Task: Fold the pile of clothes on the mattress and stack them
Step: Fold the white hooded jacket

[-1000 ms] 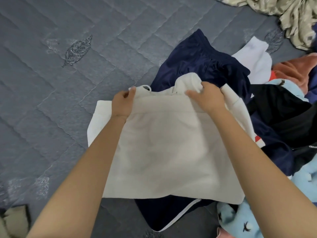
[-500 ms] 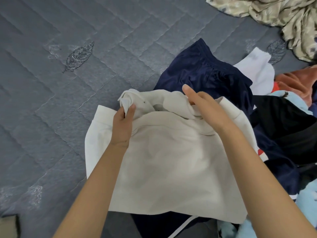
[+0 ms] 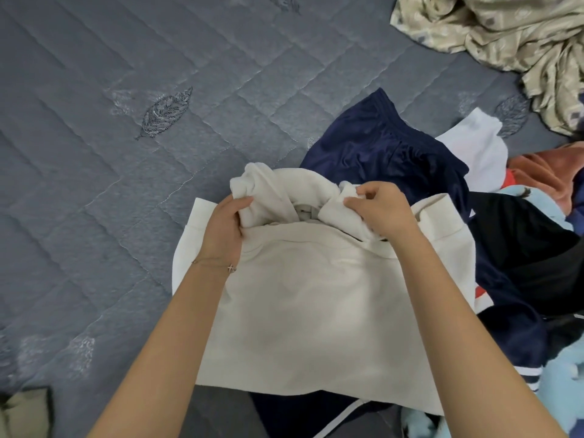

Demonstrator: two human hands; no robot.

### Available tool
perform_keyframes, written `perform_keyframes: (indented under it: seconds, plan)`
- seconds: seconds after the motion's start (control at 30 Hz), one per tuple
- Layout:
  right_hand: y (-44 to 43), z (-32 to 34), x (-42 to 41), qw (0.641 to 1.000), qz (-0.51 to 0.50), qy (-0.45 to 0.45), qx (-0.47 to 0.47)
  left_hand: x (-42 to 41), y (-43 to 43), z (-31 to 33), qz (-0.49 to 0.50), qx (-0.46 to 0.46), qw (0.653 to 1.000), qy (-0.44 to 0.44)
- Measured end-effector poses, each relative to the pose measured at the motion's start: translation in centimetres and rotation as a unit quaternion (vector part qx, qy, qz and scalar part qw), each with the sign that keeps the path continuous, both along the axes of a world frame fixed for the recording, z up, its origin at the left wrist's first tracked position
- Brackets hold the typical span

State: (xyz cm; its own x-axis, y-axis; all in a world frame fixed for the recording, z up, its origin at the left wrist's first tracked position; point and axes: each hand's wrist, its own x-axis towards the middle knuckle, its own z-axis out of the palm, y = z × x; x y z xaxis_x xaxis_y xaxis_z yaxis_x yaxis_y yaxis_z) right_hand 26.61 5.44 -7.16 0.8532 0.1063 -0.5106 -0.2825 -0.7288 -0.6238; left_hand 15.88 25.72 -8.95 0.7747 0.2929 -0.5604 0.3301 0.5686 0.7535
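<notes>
Head view shows the cream garment (image 3: 316, 305) spread over the clothes pile (image 3: 521, 248) on the grey mattress (image 3: 126, 184); left hand (image 3: 222, 229) and right hand (image 3: 384, 207) both clutch its bunched far edge, fingers curled into cloth.

I take this for a bedroom in a home: a grey quilted mattress (image 3: 126, 232) with stitched leaf motifs (image 3: 166, 110) fills my view, everyday clothes (image 3: 521, 241) are heaped on it at right, and a crumpled beige patterned sheet (image 3: 505, 36) lies at the far corner.
</notes>
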Motion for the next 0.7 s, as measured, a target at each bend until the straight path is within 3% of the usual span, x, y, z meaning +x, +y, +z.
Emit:
perform_keyframes:
  seconds: [0.13,0.33,0.47,0.57,0.7]
  plan:
    - [0.4,0.5,0.5,0.991,-0.028,-0.071,0.109,1.2,0.4,1.7,0.031,-0.041,0.999,0.001]
    - [0.7,2.5,0.7,0.947,-0.067,-0.051,0.309,3.3,1.4,2.9,0.052,-0.045,0.998,-0.015]
    - [0.4,2.4,0.6,0.927,-0.061,-0.011,0.37,4.3,1.5,3.8,-0.003,-0.067,0.998,-0.006]
    - [0.2,1.8,0.0,0.913,-0.072,0.052,0.399,4.4,1.9,3.4,-0.045,-0.022,0.998,0.039]
    - [0.9,0.4,0.1,0.919,-0.149,0.127,0.343,3.9,1.3,2.4,-0.065,0.044,0.997,0.018]
